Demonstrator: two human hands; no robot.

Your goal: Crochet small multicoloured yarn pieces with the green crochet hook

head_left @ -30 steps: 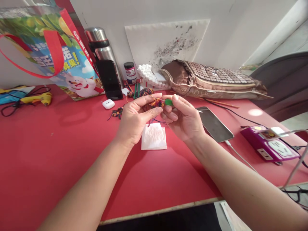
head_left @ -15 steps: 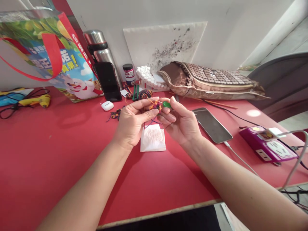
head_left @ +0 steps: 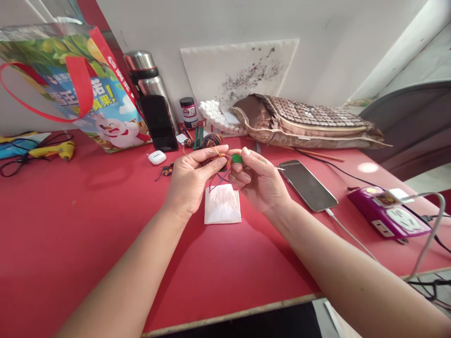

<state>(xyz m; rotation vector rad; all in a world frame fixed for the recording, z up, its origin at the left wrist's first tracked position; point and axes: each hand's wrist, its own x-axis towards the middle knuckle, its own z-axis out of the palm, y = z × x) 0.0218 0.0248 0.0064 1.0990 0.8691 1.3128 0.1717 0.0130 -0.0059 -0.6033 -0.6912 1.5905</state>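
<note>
My left hand (head_left: 192,180) pinches a small crochet piece (head_left: 227,164) of purple, orange and dark yarn between thumb and forefinger; those fingers cover most of it. Closed around a crochet hook with a green grip (head_left: 237,158), my right hand (head_left: 264,183) is close beside the left. The hook's thin shaft runs left into the stitches, near orange yarn over the left forefinger. Dark yarn ends hang below the piece, above a white paper packet (head_left: 222,206). Just behind the hands lies a multicoloured yarn ball (head_left: 213,140).
On the red table (head_left: 105,234), a white earphone case (head_left: 157,157) and a standing black phone (head_left: 158,123) are at left. A charging phone (head_left: 309,185) and purple power strip (head_left: 387,211) lie right. Behind are a steel flask (head_left: 155,84), a jar (head_left: 189,112) and a rolled brown mat (head_left: 310,122).
Both hands have shifted slightly left in view. The crochet piece has turned further behind my left fingers, and the green grip sits closer to the left hand.
</note>
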